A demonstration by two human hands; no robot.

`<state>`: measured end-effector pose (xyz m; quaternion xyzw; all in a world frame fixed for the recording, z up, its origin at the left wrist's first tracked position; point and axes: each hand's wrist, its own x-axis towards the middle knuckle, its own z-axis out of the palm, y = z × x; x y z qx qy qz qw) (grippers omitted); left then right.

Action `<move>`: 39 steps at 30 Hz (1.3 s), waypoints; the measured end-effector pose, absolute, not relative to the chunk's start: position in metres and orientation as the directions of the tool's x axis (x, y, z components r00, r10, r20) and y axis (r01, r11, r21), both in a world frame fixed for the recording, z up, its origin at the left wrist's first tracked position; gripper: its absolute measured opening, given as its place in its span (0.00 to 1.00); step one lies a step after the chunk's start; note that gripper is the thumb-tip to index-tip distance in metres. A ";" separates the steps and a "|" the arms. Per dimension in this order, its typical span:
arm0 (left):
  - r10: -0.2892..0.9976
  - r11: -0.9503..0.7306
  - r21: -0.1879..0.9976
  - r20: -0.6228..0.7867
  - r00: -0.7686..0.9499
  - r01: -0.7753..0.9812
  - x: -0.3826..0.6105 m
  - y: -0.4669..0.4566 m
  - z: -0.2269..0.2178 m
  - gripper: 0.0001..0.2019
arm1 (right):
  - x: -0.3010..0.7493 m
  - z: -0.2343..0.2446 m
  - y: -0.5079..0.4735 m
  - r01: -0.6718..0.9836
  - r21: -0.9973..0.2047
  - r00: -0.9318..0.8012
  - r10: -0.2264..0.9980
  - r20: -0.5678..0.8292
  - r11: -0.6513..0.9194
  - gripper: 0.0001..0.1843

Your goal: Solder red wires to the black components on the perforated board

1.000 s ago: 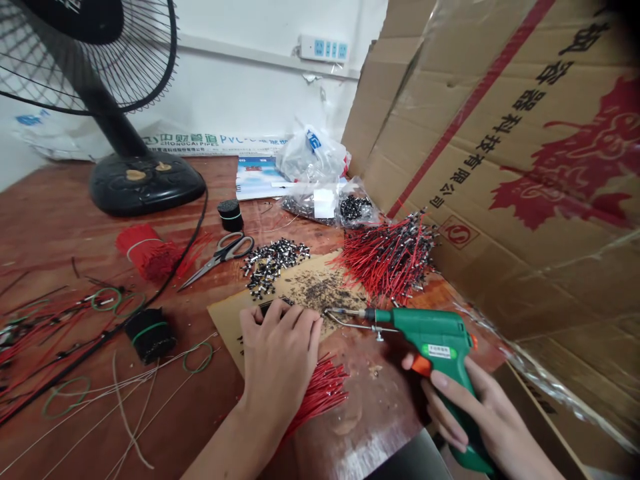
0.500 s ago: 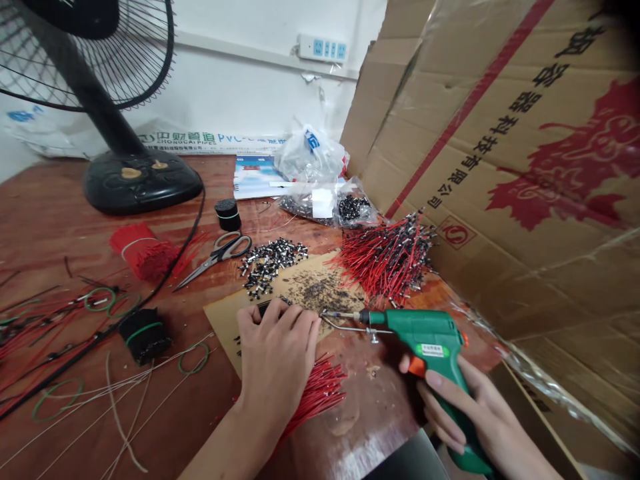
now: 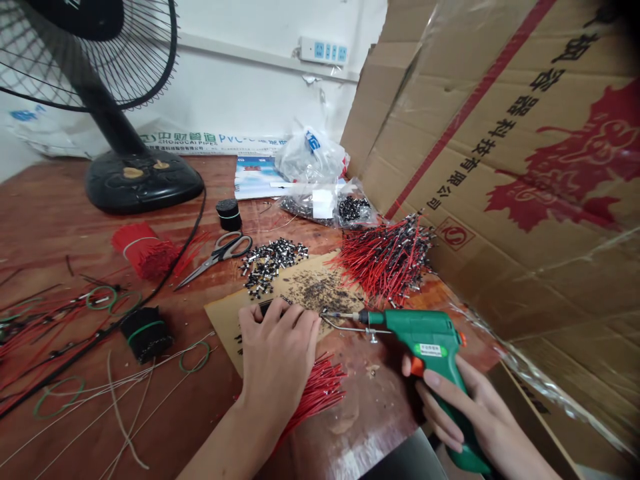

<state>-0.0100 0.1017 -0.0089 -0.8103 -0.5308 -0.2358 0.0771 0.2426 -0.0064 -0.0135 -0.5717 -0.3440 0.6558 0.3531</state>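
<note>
My right hand [image 3: 460, 400] is wrapped around the handle of a green soldering gun [image 3: 425, 330], with a finger at its orange trigger. The gun's metal tip and thin feed tube point left, ending beside the fingertips of my left hand [image 3: 280, 353]. That hand is closed, knuckles up, over a brown board [image 3: 223, 323]; a dark edge shows past its fingers, but what they grip is hidden. Red wires [image 3: 323, 393] lie beneath and right of the left wrist. Small black-and-silver connectors [image 3: 273, 263] are heaped beyond the hand.
A large pile of red wires with dark ends [image 3: 387, 257] lies against a cardboard box [image 3: 480, 220] on the right. Scissors [image 3: 217, 257], a red wire bundle [image 3: 145, 250], black bundles [image 3: 147, 333] and a fan [image 3: 143, 183] occupy the left. Plastic bags [image 3: 310, 157] sit at the back.
Both hands and the soldering gun hold almost the same place. The view has shifted very slightly.
</note>
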 end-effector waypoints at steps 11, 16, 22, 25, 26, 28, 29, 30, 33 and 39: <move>0.832 -0.422 0.115 0.444 0.334 0.899 -0.009 0.102 -0.008 0.09 | 0.242 -0.013 -0.007 -0.075 -0.853 -0.103 0.855 -0.509 -0.517 0.25; 0.827 -0.435 0.097 0.437 0.354 0.895 -0.010 0.102 -0.008 0.08 | 0.240 -0.010 -0.005 -0.075 -0.841 -0.082 0.844 -0.530 -0.535 0.26; 0.827 -0.435 0.091 0.434 0.358 0.896 -0.008 0.102 -0.008 0.08 | 0.238 -0.007 -0.004 -0.078 -0.838 -0.077 0.841 -0.536 -0.541 0.26; 0.830 -0.435 0.088 0.426 0.361 0.896 -0.008 0.102 -0.008 0.09 | 0.239 -0.009 -0.005 -0.076 -0.845 -0.077 0.848 -0.524 -0.529 0.25; 0.832 -0.434 0.090 0.422 0.360 0.897 -0.009 0.102 -0.008 0.09 | 0.240 -0.010 -0.005 -0.080 -0.848 -0.075 0.852 -0.519 -0.523 0.25; 0.837 -0.431 0.095 0.414 0.359 0.897 -0.009 0.102 -0.007 0.09 | 0.240 -0.011 -0.007 -0.085 -0.853 -0.077 0.857 -0.509 -0.514 0.26; 0.839 -0.432 0.097 0.409 0.359 0.897 -0.009 0.102 -0.007 0.09 | 0.240 -0.012 -0.007 -0.087 -0.857 -0.077 0.861 -0.503 -0.509 0.27; 0.840 -0.434 0.097 0.403 0.363 0.896 -0.009 0.102 -0.006 0.09 | 0.240 -0.012 -0.008 -0.087 -0.860 -0.073 0.865 -0.497 -0.502 0.28; 0.843 -0.435 0.097 0.393 0.367 0.895 -0.009 0.101 -0.005 0.09 | 0.239 -0.013 -0.009 -0.090 -0.865 -0.051 0.870 -0.491 -0.494 0.34; 0.841 -0.433 0.096 0.399 0.364 0.896 -0.009 0.101 -0.003 0.10 | 0.236 -0.013 -0.011 -0.089 -0.875 -0.008 0.879 -0.477 -0.475 0.36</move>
